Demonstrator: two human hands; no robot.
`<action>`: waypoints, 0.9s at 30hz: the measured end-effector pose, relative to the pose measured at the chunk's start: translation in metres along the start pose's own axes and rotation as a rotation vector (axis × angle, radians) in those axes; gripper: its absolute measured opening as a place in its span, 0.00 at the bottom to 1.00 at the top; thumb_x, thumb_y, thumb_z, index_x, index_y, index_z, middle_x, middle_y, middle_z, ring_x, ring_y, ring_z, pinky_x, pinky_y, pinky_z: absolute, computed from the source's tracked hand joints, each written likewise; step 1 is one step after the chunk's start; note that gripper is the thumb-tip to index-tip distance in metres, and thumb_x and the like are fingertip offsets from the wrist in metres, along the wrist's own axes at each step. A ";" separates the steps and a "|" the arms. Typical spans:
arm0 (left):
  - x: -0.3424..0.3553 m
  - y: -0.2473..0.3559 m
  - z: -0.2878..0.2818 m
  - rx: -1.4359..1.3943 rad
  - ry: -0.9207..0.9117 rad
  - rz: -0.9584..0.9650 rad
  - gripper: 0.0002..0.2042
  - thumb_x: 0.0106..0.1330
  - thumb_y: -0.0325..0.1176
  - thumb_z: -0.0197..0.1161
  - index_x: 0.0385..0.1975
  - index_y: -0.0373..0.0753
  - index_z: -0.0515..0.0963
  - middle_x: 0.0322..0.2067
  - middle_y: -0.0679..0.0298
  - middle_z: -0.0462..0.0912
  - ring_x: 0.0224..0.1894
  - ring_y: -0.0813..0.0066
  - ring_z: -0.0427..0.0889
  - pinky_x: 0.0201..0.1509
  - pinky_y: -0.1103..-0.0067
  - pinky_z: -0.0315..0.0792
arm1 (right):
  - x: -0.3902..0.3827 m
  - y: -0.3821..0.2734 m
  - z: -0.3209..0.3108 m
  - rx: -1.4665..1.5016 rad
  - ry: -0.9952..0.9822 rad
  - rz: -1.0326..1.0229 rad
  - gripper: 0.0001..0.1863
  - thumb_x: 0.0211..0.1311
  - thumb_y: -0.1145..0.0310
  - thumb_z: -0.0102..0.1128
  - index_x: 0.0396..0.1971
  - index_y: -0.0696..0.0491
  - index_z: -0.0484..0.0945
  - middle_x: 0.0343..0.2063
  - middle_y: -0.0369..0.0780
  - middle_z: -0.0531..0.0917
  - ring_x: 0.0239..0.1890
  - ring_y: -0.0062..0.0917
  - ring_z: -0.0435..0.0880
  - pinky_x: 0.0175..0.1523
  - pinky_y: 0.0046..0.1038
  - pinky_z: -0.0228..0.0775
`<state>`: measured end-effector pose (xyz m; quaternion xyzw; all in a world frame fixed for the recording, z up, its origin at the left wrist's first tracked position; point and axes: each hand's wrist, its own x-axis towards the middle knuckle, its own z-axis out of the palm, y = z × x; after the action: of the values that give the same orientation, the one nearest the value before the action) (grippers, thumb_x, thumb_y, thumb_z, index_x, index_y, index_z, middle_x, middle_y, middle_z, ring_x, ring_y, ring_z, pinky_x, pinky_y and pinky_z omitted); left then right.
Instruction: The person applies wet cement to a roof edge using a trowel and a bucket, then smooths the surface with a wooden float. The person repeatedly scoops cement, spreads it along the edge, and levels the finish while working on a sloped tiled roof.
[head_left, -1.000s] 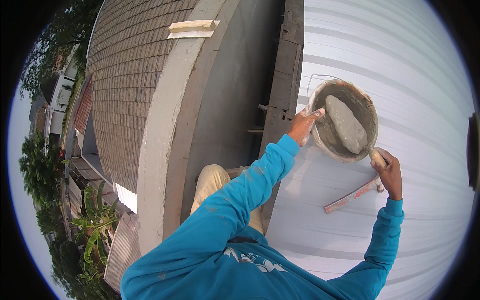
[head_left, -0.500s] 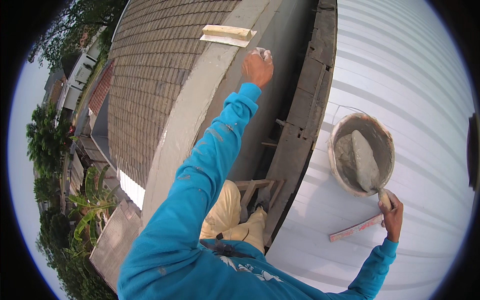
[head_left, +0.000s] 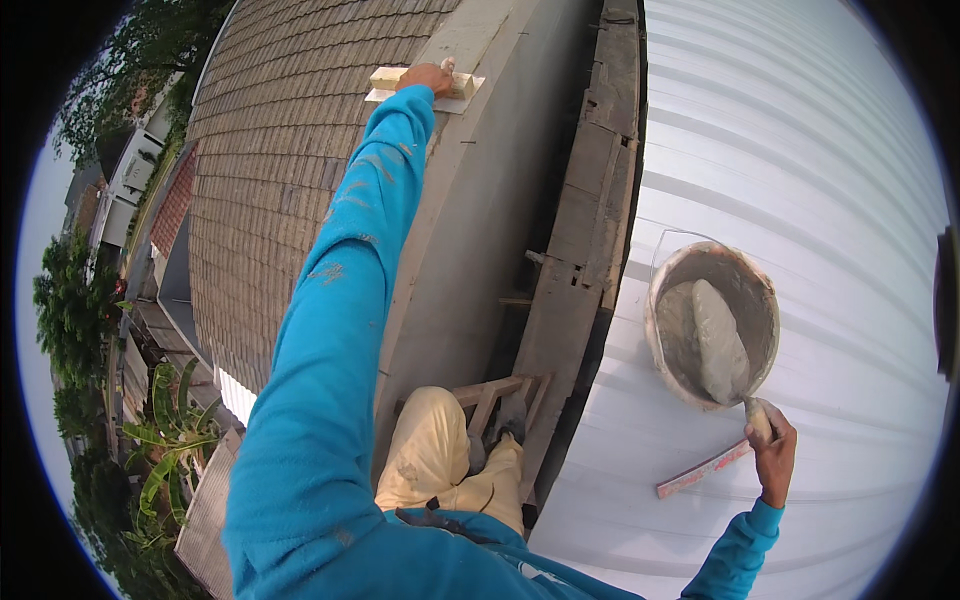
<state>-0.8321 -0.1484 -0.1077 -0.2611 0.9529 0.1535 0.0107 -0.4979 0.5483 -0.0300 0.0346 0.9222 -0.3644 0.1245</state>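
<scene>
My left hand (head_left: pixel 427 79) is stretched far ahead, its fingers wrapped over the wooden handle of a plastering float (head_left: pixel 464 88). The float's flat plate lies on top of the cement-covered wall (head_left: pixel 480 32). To the right, my right hand (head_left: pixel 774 462) grips the handle of a trowel (head_left: pixel 722 345). Its cement-smeared blade rests inside a round bucket (head_left: pixel 654 345), over grey wet mortar (head_left: pixel 676 325). A thin reddish-white bar (head_left: pixel 700 473) lies on the metal roof just left of my right hand.
A ribbed white metal roof (head_left: pixel 840 300) spreads on the right. Brown roof tiles (head_left: pixel 270 180) slope away left of the wall. Between wall and metal roof runs a deep gap with a board ledge (head_left: pixel 570 260) and wooden framing (head_left: pixel 490 395) by my legs. Small nails stick out of the wall.
My left hand has moved forward and left from beside the float and closed on its handle. My right hand stays on the trowel in the bucket.
</scene>
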 end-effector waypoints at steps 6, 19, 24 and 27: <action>-0.043 -0.017 -0.033 -0.210 0.184 -0.003 0.37 0.69 0.66 0.45 0.56 0.36 0.77 0.48 0.49 0.83 0.44 0.59 0.86 0.51 0.63 0.76 | -0.001 -0.009 0.002 -0.025 0.022 0.022 0.25 0.57 0.63 0.62 0.51 0.63 0.78 0.41 0.45 0.84 0.44 0.29 0.79 0.54 0.31 0.70; -0.215 -0.040 -0.131 -1.071 0.037 0.416 0.31 0.69 0.41 0.51 0.73 0.46 0.57 0.52 0.58 0.79 0.46 0.72 0.82 0.34 0.76 0.80 | -0.004 -0.004 0.009 0.038 0.081 0.037 0.23 0.57 0.69 0.65 0.53 0.60 0.79 0.41 0.41 0.85 0.42 0.24 0.79 0.52 0.27 0.70; -0.281 -0.013 -0.065 -1.675 -0.061 0.077 0.24 0.72 0.38 0.48 0.64 0.34 0.66 0.56 0.58 0.77 0.55 0.66 0.77 0.58 0.71 0.73 | 0.001 0.000 0.005 0.013 0.096 0.087 0.22 0.58 0.71 0.65 0.53 0.58 0.79 0.40 0.39 0.85 0.42 0.22 0.79 0.52 0.26 0.70; -0.324 0.033 -0.009 -1.821 -0.284 -0.021 0.22 0.69 0.35 0.45 0.63 0.35 0.64 0.58 0.60 0.72 0.58 0.66 0.72 0.64 0.70 0.67 | 0.002 -0.007 0.005 0.029 0.080 0.085 0.22 0.58 0.69 0.66 0.53 0.58 0.79 0.40 0.38 0.84 0.41 0.21 0.78 0.51 0.26 0.70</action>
<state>-0.5690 0.0362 -0.0570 -0.1561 0.4518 0.8746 -0.0808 -0.4999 0.5397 -0.0299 0.0903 0.9187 -0.3706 0.1024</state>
